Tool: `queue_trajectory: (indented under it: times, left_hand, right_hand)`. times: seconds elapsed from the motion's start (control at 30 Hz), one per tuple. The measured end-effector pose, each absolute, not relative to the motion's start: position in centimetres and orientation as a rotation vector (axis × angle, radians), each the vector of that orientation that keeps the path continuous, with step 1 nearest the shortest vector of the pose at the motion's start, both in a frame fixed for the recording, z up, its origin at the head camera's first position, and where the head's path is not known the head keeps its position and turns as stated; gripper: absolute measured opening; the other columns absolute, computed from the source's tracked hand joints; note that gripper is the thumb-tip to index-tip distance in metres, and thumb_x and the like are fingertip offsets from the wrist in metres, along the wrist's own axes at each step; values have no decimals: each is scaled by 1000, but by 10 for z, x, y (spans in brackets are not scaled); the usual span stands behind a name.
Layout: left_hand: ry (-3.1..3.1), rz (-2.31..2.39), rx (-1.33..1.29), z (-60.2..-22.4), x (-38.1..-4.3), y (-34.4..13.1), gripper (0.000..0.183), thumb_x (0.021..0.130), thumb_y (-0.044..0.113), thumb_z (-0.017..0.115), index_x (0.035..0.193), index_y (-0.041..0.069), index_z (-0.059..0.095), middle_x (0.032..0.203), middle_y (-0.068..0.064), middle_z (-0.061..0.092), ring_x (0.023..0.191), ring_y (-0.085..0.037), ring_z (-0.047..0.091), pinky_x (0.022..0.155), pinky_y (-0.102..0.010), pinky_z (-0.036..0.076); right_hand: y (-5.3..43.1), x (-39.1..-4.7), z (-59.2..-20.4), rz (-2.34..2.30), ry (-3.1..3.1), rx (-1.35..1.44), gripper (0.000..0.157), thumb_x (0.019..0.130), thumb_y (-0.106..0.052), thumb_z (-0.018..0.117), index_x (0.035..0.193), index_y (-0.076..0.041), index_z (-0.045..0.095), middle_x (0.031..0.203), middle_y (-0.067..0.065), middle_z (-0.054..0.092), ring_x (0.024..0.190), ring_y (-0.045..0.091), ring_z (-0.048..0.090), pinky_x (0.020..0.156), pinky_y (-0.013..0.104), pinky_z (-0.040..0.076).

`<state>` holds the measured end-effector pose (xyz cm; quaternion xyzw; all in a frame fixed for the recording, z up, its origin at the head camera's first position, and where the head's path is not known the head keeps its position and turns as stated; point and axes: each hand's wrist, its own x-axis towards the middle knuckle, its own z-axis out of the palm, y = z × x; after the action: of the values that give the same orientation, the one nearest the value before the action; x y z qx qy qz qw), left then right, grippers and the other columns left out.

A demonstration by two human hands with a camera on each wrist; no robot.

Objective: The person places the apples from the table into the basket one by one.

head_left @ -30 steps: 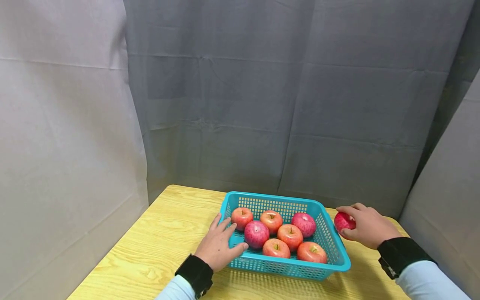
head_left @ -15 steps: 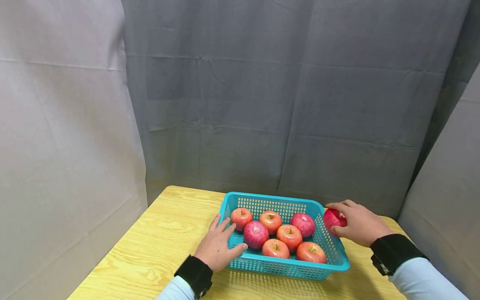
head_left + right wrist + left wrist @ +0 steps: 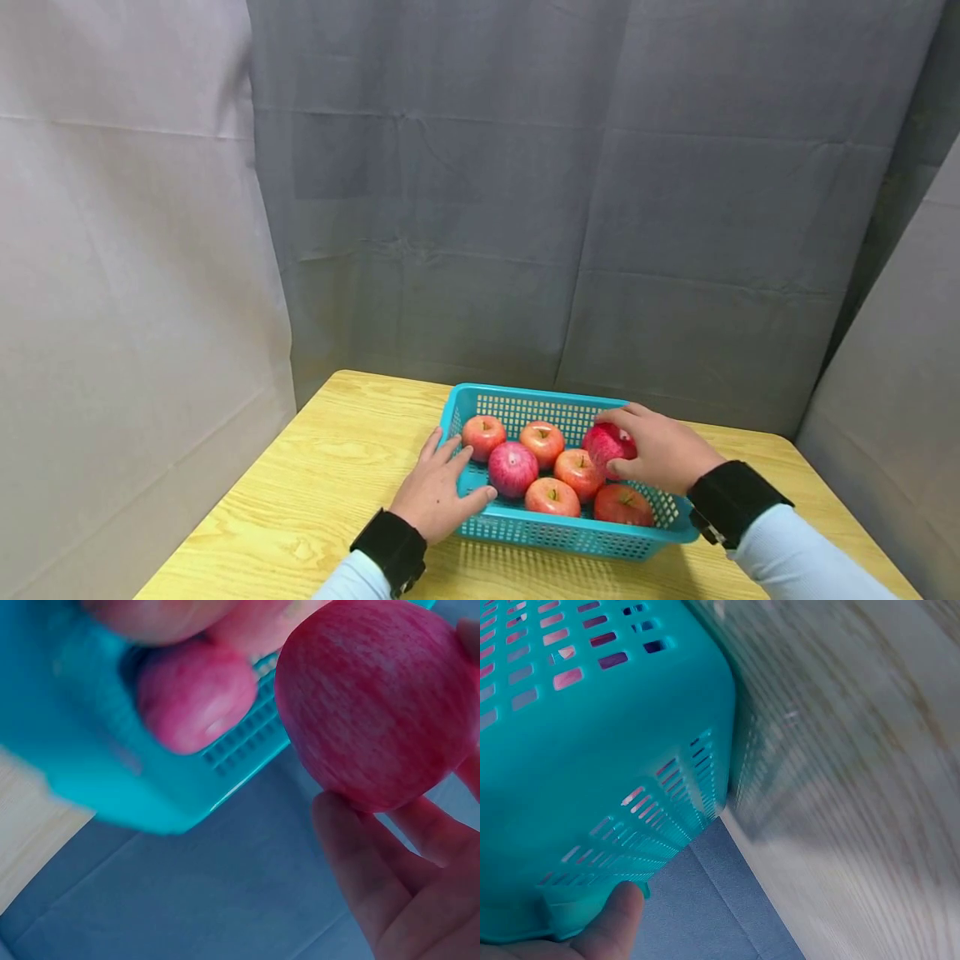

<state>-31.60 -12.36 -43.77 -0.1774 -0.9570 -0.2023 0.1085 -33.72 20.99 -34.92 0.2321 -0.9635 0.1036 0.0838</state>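
A dark red apple is in my right hand, over the right half of a turquoise basket. In the right wrist view, fingers and thumb clasp that apple from its sides. My left hand rests with spread fingers at the basket's left rim; the left wrist view shows one fingertip at the rim. Several apples lie inside the basket, among them a purplish red apple and an orange-red apple. The dark red apple at the back right is hidden from the head view.
The basket stands on a yellow wood-grain table. Behind the table hangs a grey cloth, with a pale cloth at the left and another at the right.
My right hand has carried the dark red apple leftward, from beside the basket's right rim to above its inside. The left hand and the basket have stayed in place.
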Motion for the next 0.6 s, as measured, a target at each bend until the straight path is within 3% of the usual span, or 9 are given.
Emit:
queue_trajectory:
  times: [0.6]
  left_hand:
    - [-2813,-571,-519,-438,-316,-117,86,82,76,39,141,13,46,147,-10,36,137,-32,11,95,-55,43]
  right_hand:
    - [148,-332,-350,389,-2938,843,65,68,-39,83,126,-31,55,118,-5,54,99,20,51,66,37,58]
